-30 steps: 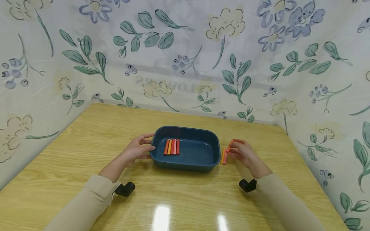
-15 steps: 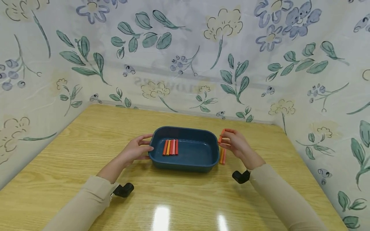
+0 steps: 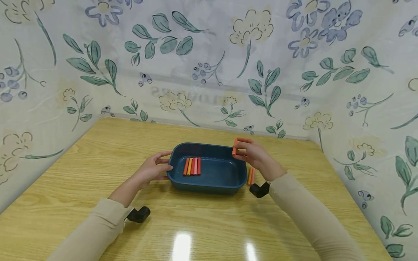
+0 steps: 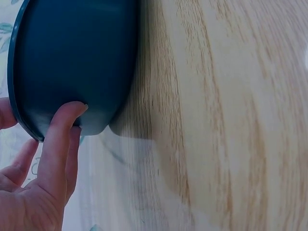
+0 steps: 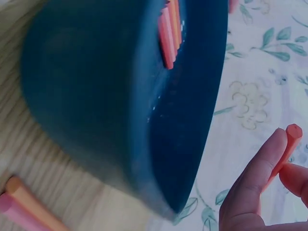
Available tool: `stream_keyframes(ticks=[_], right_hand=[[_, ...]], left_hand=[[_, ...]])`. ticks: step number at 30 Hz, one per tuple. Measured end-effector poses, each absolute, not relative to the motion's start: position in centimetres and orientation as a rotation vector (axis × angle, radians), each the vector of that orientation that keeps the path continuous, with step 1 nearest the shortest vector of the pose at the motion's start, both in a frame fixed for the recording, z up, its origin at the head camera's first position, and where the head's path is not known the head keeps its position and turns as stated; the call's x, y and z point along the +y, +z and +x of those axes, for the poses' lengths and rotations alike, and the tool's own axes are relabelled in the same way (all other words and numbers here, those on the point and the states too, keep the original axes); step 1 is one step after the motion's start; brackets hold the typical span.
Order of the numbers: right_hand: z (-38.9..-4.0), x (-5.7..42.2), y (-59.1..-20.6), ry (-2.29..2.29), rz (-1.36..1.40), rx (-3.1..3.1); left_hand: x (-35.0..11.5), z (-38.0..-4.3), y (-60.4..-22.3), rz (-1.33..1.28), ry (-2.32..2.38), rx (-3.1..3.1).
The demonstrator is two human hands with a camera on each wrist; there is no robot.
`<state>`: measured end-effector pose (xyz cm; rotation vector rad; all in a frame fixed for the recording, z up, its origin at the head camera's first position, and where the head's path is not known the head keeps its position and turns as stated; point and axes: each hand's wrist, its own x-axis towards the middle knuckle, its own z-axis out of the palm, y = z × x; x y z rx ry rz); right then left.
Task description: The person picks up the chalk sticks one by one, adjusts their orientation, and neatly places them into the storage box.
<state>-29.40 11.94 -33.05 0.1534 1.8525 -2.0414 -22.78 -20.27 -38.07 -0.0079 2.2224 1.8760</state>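
My left hand (image 3: 151, 169) grips the left end of a dark blue rectangular container (image 3: 209, 189), its thumb at the rim and fingers against the outer wall (image 4: 86, 57). Over the container's back right corner my right hand (image 3: 258, 156) pinches an orange-red crayon (image 3: 234, 147) between thumb and fingers, held nearly upright. The right wrist view shows one end of this crayon (image 5: 291, 137) poking out past the fingertips. Inside the container, at its left, several red, pink and yellow-orange crayons (image 3: 192, 166) lie side by side.
Right of the container, an orange crayon (image 3: 249, 176) and a pink crayon (image 3: 253, 177) lie together on the wooden table (image 3: 196, 217). A floral cloth (image 3: 209, 65) rises behind and at both sides. Black camera mounts (image 3: 259, 190) sit at both wrists.
My right hand has lifted the orange-red crayon from beside the two on the table and carried it left, over the container's rim. The left hand stays at the container's left end.
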Motion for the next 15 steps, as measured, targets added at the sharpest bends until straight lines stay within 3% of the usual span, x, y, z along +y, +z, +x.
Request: stream_keyframes(ticks=[15], right_hand=[[-31.4,7.8,-32.9,-1.941,0.276,1.696]], left_hand=[[-20.4,-22.8,-38.1,0.003,1.880,2.218]])
